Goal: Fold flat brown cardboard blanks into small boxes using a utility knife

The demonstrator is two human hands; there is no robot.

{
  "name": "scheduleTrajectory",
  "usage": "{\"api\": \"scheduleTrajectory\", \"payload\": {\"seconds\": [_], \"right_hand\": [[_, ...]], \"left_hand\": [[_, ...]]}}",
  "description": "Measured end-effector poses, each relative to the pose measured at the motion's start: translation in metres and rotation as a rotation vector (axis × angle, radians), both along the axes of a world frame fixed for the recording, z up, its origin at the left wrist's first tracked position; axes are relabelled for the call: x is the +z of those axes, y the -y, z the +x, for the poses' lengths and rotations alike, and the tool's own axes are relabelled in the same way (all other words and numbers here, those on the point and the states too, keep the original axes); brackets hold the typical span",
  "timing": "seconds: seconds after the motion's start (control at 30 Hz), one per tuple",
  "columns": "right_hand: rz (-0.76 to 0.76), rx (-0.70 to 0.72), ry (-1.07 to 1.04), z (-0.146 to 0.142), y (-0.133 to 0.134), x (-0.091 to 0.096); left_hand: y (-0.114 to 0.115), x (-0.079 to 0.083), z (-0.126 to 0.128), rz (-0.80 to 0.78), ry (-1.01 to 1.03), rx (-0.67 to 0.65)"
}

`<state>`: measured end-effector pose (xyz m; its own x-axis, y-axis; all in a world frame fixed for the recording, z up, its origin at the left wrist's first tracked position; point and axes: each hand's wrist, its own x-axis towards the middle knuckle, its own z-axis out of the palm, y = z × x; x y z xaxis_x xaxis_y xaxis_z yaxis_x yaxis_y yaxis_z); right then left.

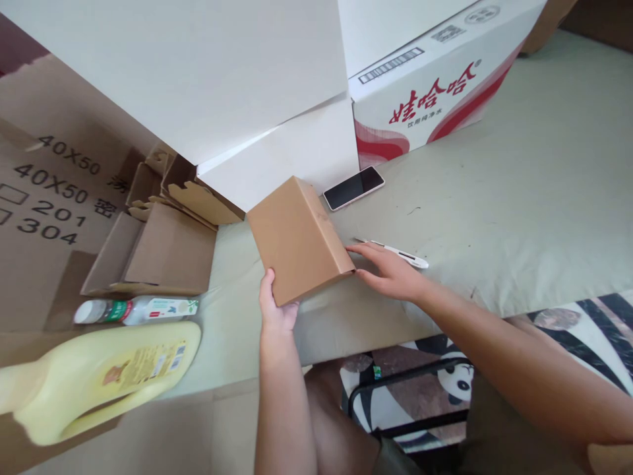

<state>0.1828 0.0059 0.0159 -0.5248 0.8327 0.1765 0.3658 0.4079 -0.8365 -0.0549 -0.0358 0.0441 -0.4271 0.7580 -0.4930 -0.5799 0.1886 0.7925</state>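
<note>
My left hand (277, 309) pinches the near edge of the small cardboard box (297, 237); my right hand (390, 272) lies open, fingertips at its corner.

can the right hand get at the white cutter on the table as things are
Probably yes: the white cutter lies on the table just past the fingertips of the right hand, with nothing between them, and that hand is open and empty.

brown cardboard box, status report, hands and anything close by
Left hand grips near corner of small brown cardboard box. Right hand open, fingertips at box's right edge. White utility knife just beyond right hand, black-screened phone behind box.
</note>
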Motion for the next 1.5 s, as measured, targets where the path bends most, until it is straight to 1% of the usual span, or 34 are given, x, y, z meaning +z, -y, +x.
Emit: {"api": "scheduleTrajectory", "payload": {"seconds": [0.13, 0.43, 0.73, 0.97, 1.13, 1.3, 1.5], "right_hand": [[-0.018, 0.004, -0.014, 0.0000, 0.0007, -0.0013], [-0.052, 0.001, -0.048, -0.0020, 0.0015, -0.0046], [-0.094, -0.030, -0.067, -0.0052, 0.0037, -0.0059], [-0.114, -0.047, -0.060, -0.0084, 0.0050, -0.0056], [-0.140, -0.039, -0.048, -0.0086, 0.0051, -0.0026], [-0.142, -0.034, -0.054, -0.0068, 0.0052, -0.0033], [-0.132, -0.031, -0.057, -0.0060, 0.0049, -0.0060]], "left_hand": [[-0.0001, -0.0013, -0.0002, 0.005, 0.003, -0.010], [-0.0008, -0.0015, 0.0023, -0.004, 0.012, 0.031], [0.0003, -0.0030, 0.0083, 0.034, 0.006, 0.032], [0.0020, -0.0076, 0.0058, 0.058, -0.020, 0.000], [0.0019, -0.0049, 0.0050, 0.044, -0.008, 0.006], [0.0017, -0.0020, 0.0076, 0.031, 0.007, 0.025], [0.0015, -0.0039, 0.0072, 0.032, -0.011, 0.011]]}}
